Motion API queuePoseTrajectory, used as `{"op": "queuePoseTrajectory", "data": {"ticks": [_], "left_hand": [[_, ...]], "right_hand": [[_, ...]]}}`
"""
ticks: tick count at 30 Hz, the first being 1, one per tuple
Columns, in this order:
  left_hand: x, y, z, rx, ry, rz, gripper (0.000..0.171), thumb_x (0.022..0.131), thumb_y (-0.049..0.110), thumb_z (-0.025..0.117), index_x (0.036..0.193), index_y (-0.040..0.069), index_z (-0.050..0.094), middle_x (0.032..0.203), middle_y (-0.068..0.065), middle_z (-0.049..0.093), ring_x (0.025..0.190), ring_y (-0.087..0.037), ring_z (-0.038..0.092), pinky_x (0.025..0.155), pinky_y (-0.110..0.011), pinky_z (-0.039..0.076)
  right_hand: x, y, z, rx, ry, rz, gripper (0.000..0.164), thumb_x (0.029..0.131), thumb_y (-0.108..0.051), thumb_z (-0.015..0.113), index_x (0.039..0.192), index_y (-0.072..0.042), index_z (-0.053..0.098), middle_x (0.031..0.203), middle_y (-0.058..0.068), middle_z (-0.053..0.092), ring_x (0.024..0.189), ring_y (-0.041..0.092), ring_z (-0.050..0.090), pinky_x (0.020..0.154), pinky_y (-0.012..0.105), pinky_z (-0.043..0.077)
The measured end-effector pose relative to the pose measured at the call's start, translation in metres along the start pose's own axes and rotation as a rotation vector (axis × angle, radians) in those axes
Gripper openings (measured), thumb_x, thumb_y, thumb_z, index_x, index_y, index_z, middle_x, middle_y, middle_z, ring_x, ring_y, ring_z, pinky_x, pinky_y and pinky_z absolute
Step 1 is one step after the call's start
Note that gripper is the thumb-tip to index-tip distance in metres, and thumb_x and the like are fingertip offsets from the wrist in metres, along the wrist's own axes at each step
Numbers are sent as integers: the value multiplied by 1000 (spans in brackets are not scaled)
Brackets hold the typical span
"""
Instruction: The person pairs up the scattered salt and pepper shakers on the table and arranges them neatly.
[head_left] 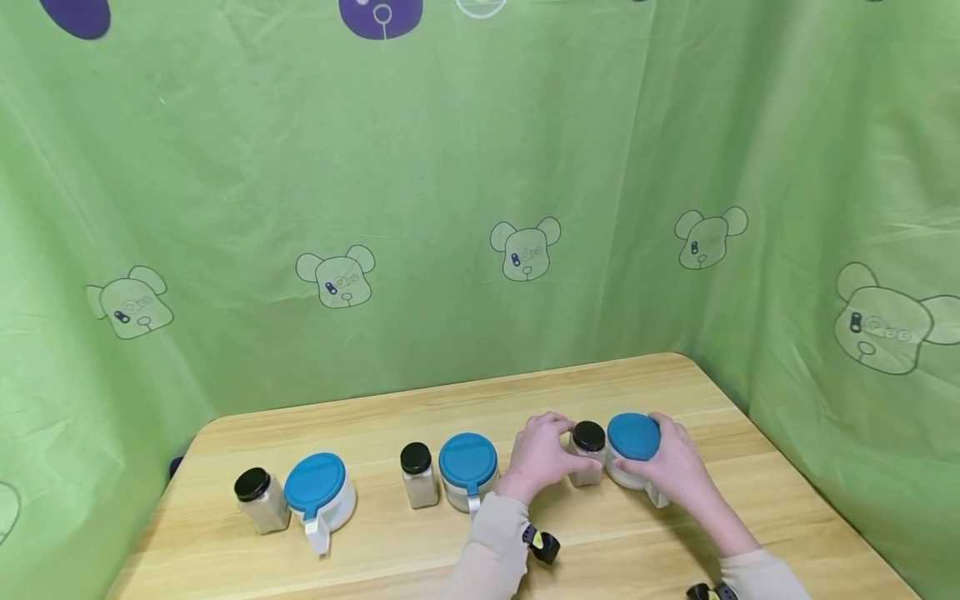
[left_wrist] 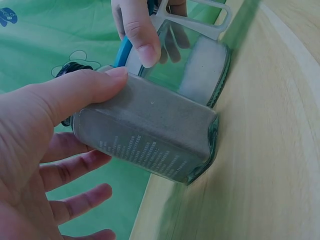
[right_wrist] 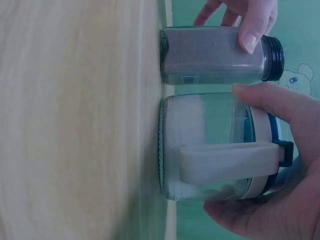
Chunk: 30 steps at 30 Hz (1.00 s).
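My left hand (head_left: 542, 454) holds a square glass spice jar (head_left: 586, 476) with a black cap and grey-brown powder, thumb on the near side and fingers round behind. In the left wrist view the same spice jar (left_wrist: 150, 125) shows small white print on one face. To its right, my right hand (head_left: 677, 468) grips a round glass seasoning pot (head_left: 633, 435) by its upper sides, round the blue lid. White grains fill the lower part of the pot (right_wrist: 187, 120), and its white handle (right_wrist: 230, 162) faces the near side. Both containers stand upright on the table, side by side.
Two similar pairs stand leftward on the wooden table (head_left: 375, 558): a black-capped jar (head_left: 420, 487) with a blue-lidded pot (head_left: 468, 460), and another black-capped jar (head_left: 264, 507) with a blue-lidded pot (head_left: 316, 483). Green curtains (head_left: 450, 333) hang behind and at the sides.
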<state>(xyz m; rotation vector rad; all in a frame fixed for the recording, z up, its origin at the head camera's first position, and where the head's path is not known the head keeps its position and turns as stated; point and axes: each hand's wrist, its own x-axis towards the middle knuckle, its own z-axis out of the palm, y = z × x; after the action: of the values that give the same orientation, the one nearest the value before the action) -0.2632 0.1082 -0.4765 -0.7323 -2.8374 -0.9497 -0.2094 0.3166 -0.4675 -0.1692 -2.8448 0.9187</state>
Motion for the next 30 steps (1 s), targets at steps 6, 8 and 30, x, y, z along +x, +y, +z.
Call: {"op": "queuePoseTrajectory", "data": {"ticks": [6,8,30], "left_hand": [[-1,-1,0,-18,6,7,64,67,59,81,118,21,70,121,9,65,114,-14,56,94,-32,48],[-1,-1,0,-21,1,4,65,67,59,81,119,21,69,122,9,64,114,-14,56,95,-32,48],[-1,3,-5,-28,-24,-12,65,70,59,80,122,21,67,124,7,65,116,-15,57,97,-33,48]], "right_hand": [[-2,-1,1,-16,26,-19,105,70,-41,84,140,14,28,127,42,42,109,55,51,82,66,49],[-2,-1,1,-21,28,-15,107,70,-43,84,140,14,28,127,42,42,109,55,51,82,66,49],[-1,0,0,-68,-4,-22,113,72,-52,81,142,16,23,126,44,38,106,56,51,82,67,49]]}}
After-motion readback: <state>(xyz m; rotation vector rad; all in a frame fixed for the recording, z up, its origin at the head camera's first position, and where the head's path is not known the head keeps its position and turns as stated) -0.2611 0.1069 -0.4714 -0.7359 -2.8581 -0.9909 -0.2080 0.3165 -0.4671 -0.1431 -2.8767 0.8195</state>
